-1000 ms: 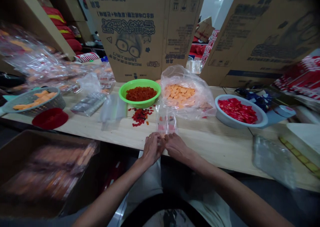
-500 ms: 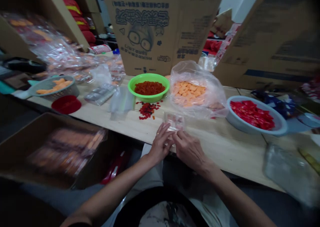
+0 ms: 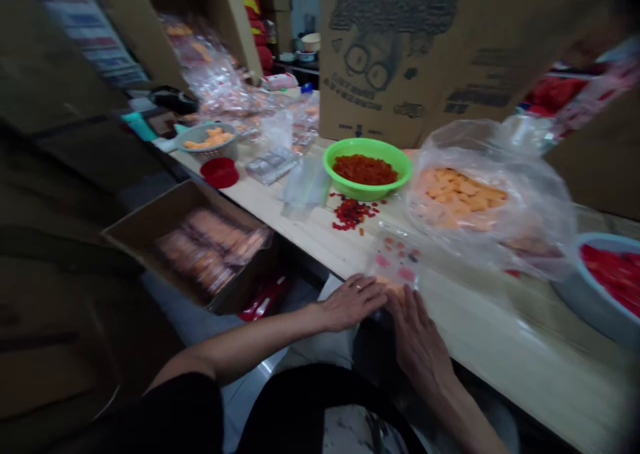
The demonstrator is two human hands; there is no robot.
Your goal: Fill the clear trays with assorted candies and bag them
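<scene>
A small clear plastic bag (image 3: 395,262) holding a few pink and orange pieces lies on the pale wooden table (image 3: 505,337). My left hand (image 3: 351,302) grips its near edge from the left, and my right hand (image 3: 417,344) holds it from the right. Their fingers almost meet, hiding the bag's lower end. Beyond it, loose red gummy pieces (image 3: 351,214) are scattered on the wood. Next to them, a green bowl (image 3: 350,187) holds a heap of small red-orange pieces.
A large clear bag of orange pieces (image 3: 500,234) stands to the right, and a grey bowl of red pieces (image 3: 583,301) sits at the right edge. Further left are a grey basket (image 3: 213,144), a small red dish (image 3: 219,172), and a low cardboard box of wrapped packs (image 3: 170,204) below the table.
The view has swung and tilted, so the table now runs diagonally. Both hands have shifted on the small bag, and its marked side now shows more clearly above my fingers.
</scene>
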